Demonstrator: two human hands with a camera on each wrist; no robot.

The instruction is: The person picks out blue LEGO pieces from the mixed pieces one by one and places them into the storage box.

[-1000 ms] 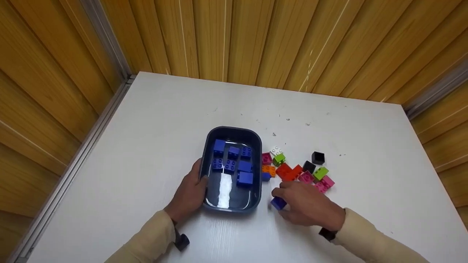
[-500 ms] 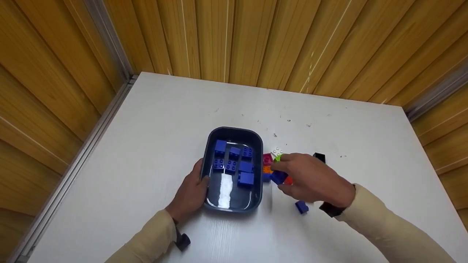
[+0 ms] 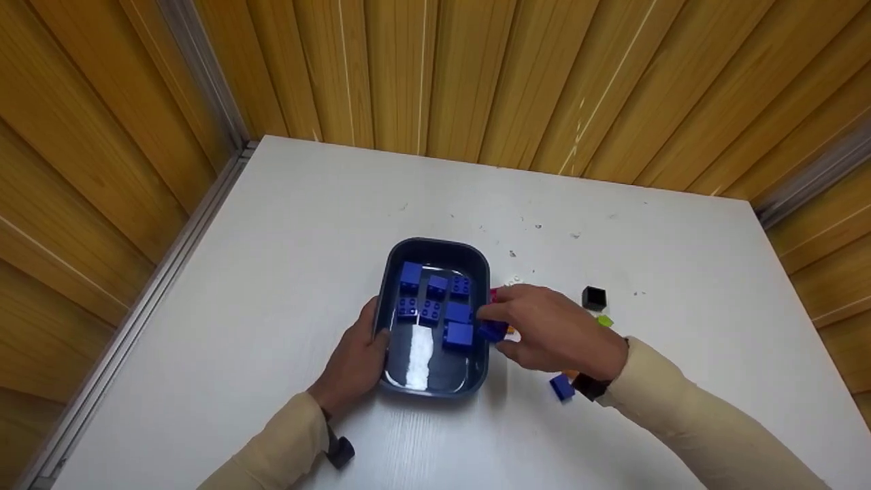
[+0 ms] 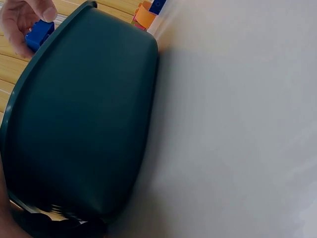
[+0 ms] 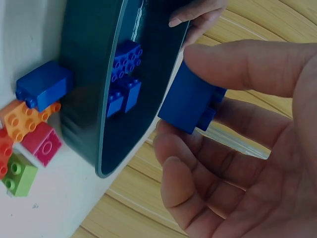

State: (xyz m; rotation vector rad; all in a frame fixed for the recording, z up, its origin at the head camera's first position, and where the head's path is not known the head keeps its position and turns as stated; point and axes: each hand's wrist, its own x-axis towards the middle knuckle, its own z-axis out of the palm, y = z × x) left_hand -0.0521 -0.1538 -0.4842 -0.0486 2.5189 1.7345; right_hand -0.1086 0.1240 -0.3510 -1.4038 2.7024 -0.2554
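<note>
My left hand grips the left wall of a dark blue plastic tray, thumb over the rim. My right hand pinches a blue toy brick between thumb and fingers, beside the tray's right rim. In the left wrist view that held brick shows beyond the rim. Several blue bricks lie inside the tray, toward its far half. Outside, one blue brick sits close by the tray wall. Another blue brick lies below my right wrist.
Near the tray's right side are an orange brick, a pink brick and a green brick. A black brick stands farther right. My right hand hides much of this pile. Wood-patterned panels border the white table.
My right hand has carried the blue brick from the table's front, up over the pile, then left to the tray's rim. The left hand and the tray have hardly moved.
</note>
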